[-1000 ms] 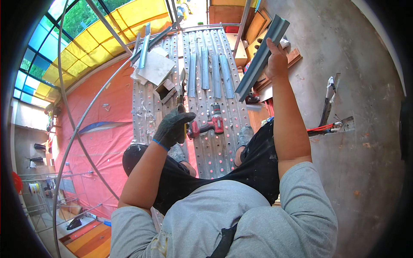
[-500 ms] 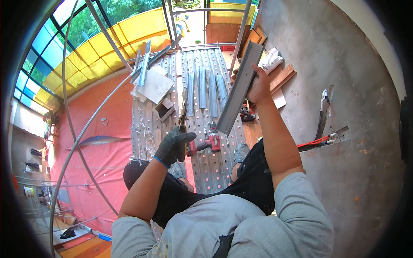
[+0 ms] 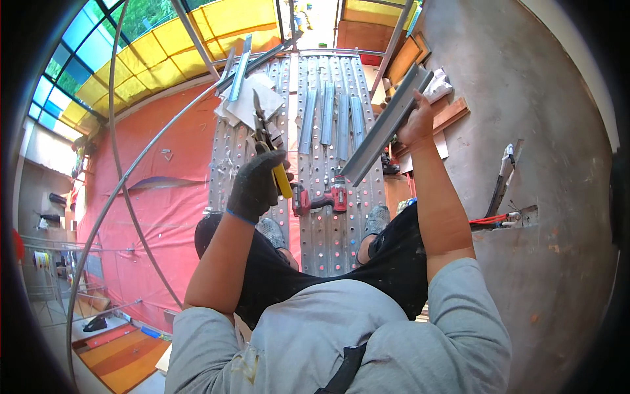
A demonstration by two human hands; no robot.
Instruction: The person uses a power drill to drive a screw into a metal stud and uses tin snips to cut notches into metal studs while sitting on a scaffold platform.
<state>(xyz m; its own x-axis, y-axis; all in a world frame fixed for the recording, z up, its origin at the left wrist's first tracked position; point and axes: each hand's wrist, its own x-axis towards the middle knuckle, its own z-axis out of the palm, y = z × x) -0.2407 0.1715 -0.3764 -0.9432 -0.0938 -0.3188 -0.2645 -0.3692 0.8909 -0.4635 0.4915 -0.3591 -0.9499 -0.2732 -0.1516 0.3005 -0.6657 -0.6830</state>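
My left hand (image 3: 254,182), in a dark glove, is closed around tin snips (image 3: 264,128) with yellow handles; the blades point up and away from me. In my bare right hand (image 3: 417,125) is a grey metal channel (image 3: 386,128), gripped near its far end and slanting down to the left. Its near end hangs over the perforated metal platform (image 3: 315,243). A red cordless drill (image 3: 338,197) lies between my feet, below the channel's near end. Several cut metal strips (image 3: 327,115) lie farther along the platform.
Pale board offcuts (image 3: 252,98) and more metal strips (image 3: 241,65) lie at the platform's far left. A grey wall (image 3: 525,151) with protruding cables (image 3: 495,218) rises on the right. Curved scaffold tubes (image 3: 128,177) cross the left side, above red sheeting (image 3: 170,223).
My left hand has lifted and turned the tin snips, so their blades and yellow handle show more. My right hand still holds the channel. The whole view has shifted slightly.
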